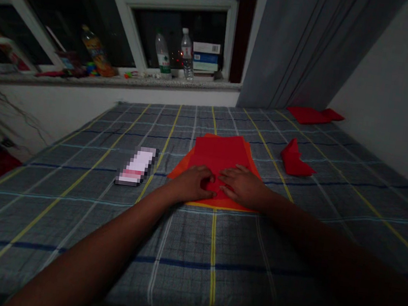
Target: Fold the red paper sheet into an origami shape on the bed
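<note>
A red sheet of paper (pixel 221 148) lies on top of orange paper (pixel 181 167) in the middle of the checked cloth. On the left part of the red sheet rests my left hand (pixel 193 183), its thumb and fingers apart with a gap between them. My right hand (pixel 241 185) lies flat on the sheet's right part, fingers stretched out and pointing left. The fingertips of both hands come close together near the sheet's middle. Neither hand grips anything. Part of the paper's lower area is hidden under the hands.
The checked cloth (pixel 79 227) covers the surface. A phone with a blurred screen (pixel 137 166) lies to the left. A folded red paper piece (pixel 295 159) sits right, more red paper (pixel 310 116) at the far right. Bottles (pixel 163 54) and boxes (pixel 205 58) stand on the windowsill (pixel 123 82).
</note>
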`<state>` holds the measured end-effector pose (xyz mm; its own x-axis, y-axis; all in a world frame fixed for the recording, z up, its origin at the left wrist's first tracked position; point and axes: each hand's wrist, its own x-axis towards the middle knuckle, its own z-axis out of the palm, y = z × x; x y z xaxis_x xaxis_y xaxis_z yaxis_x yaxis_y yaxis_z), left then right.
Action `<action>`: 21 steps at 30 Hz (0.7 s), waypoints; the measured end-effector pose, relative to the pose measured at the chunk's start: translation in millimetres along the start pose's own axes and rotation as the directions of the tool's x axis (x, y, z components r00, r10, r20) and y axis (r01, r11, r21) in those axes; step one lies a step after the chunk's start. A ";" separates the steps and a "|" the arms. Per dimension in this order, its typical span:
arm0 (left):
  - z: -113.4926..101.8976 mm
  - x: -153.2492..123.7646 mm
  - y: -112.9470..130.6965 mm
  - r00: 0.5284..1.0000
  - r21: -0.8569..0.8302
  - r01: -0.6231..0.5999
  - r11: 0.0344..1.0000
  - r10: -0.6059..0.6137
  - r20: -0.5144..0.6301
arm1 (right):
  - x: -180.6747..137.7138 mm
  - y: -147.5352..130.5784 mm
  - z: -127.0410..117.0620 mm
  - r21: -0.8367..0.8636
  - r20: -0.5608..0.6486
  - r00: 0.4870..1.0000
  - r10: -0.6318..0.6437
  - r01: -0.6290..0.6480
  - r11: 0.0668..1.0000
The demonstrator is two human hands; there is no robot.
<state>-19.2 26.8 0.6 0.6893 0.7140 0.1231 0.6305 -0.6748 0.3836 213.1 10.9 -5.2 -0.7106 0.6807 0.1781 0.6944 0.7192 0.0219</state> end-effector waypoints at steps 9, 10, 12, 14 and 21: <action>-4.9 2.0 6.5 0.992 0.081 0.097 0.992 -0.103 0.072 | 0.8 -0.9 0.9 0.003 0.020 1.000 0.023 -0.023 1.000; -7.1 2.0 6.8 0.991 0.077 0.088 0.993 -0.095 0.096 | 0.9 -0.9 1.0 0.005 0.021 0.999 0.027 -0.027 1.000; -12.0 1.8 7.1 0.988 0.054 0.060 0.997 -0.067 0.139 | 1.1 -0.9 0.9 0.004 0.022 0.999 0.030 -0.030 1.000; -15.7 1.8 6.8 0.987 0.025 0.040 0.999 -0.044 0.157 | 1.1 -0.7 0.9 0.002 0.019 1.000 0.025 -0.025 1.000; -12.7 4.4 4.9 0.991 0.024 0.035 0.999 -0.038 0.130 | 0.8 -1.1 1.5 -0.019 0.015 1.000 0.018 -0.018 1.000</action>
<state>-17.6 29.0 14.6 0.7056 0.7085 -0.0119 0.6625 -0.6536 0.3660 211.6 10.9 -6.5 -0.6998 0.6954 0.1635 0.7088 0.7044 0.0379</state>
